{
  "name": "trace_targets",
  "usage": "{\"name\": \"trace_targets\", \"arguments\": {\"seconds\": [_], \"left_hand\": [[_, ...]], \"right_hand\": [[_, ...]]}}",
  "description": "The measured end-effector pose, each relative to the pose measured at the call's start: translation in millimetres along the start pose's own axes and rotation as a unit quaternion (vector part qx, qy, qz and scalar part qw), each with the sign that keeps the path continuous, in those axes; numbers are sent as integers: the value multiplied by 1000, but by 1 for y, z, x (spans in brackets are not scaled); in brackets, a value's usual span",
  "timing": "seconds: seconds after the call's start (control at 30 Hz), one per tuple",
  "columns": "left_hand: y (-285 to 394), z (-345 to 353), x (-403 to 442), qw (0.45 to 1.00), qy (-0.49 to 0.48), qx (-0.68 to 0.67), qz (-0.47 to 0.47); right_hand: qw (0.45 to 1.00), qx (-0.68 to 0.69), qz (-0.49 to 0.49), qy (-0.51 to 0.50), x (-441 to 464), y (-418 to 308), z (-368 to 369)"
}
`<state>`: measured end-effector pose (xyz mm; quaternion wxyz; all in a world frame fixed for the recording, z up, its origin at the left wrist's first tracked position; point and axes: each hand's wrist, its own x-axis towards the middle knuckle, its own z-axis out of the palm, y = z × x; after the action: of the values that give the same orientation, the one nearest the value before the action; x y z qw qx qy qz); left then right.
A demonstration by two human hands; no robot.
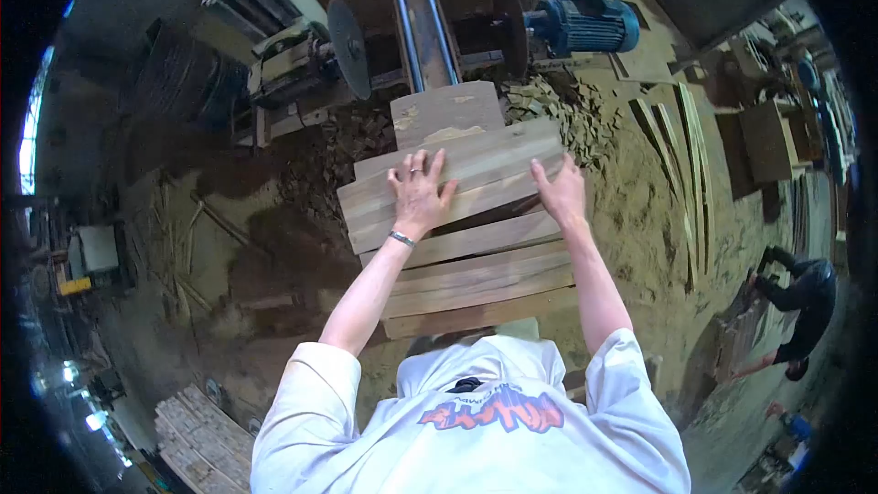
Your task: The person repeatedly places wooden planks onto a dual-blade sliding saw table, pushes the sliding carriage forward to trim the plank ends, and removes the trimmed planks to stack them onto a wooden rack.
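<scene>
Several planed wooden boards [485, 276] lie side by side in front of my body, some at a slant with dark gaps between them. My left hand [422, 197] rests flat on the far boards, its fingers spread and a ring and bracelet showing. At the right end of the farthest board [498, 151], my right hand [562, 190] has its thumb on the top and its fingers bent at the end. The far board lies against the near part of a pale sliding carriage [448, 110].
Two metal rails [437, 27] run away from the carriage, between a left saw blade [347, 48] and a right saw blade [510, 26]. A blue motor [590, 23] adjoins the right blade. Wood offcuts [585, 119] are heaped below. A bent-over person [805, 311] is at far right.
</scene>
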<state>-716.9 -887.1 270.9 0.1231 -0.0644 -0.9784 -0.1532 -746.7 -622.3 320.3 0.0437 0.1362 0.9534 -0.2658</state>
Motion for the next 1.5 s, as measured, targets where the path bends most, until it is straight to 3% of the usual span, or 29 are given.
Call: {"name": "trace_targets", "arguments": {"seconds": [0.03,0.1,0.17,0.23,0.4,0.43,0.5,0.53,0.67,0.8,0.9,1.0,1.07,1.1,1.17,1.23,1.4,1.47,1.5], "left_hand": [[-4,0,0,1000,-4,7,-1],[-7,0,-1,1000,-10,19,1],[-5,-1,0,1000,-15,27,0],[-5,-9,-1,999,-26,26,11],[-20,-39,-8,993,-79,47,68],[-23,-52,0,986,-123,-39,108],[-9,-112,3,970,-223,-68,73],[-21,-106,-5,975,-211,2,76],[-11,-165,-1,952,-302,10,53],[-15,-157,10,943,-316,36,100],[-16,-150,2,956,-256,65,130],[1,-164,1,955,-267,54,117],[-26,-147,21,948,-274,4,165],[-55,-134,33,933,-322,-97,127],[-38,-145,43,872,-410,-266,35],[21,-204,21,783,-472,-399,-70],[211,-248,-56,757,-484,-438,-20],[249,-233,-47,784,-483,-390,-8],[298,-225,-66,782,-490,-384,-31]], "right_hand": [[1000,-3,-11,5,-3,-5,5],[973,-161,-163,37,-58,-27,5],[898,-105,-364,-223,-102,-21,6],[808,-281,-471,-214,-134,-28,-9],[838,-119,-479,-233,-137,-6,35],[829,-139,-486,-241,-141,-18,17],[806,-161,-531,-206,-153,-37,7],[770,-227,-558,-210,-157,-63,-11],[730,-262,-607,-174,-174,-100,-43],[760,-260,-554,-217,-199,-115,-74],[815,-243,-476,-223,-245,-113,-125],[886,-195,-386,-167,-303,-65,-166],[930,-129,-305,-158,-349,-16,-195],[949,-81,-257,-166,-375,11,-210],[979,-43,-138,-144,-434,68,-233],[992,24,-14,-124,-496,129,-247],[946,262,193,6,-631,282,-236],[912,304,264,74,-675,325,-228],[891,324,298,108,-691,342,-227]]}}
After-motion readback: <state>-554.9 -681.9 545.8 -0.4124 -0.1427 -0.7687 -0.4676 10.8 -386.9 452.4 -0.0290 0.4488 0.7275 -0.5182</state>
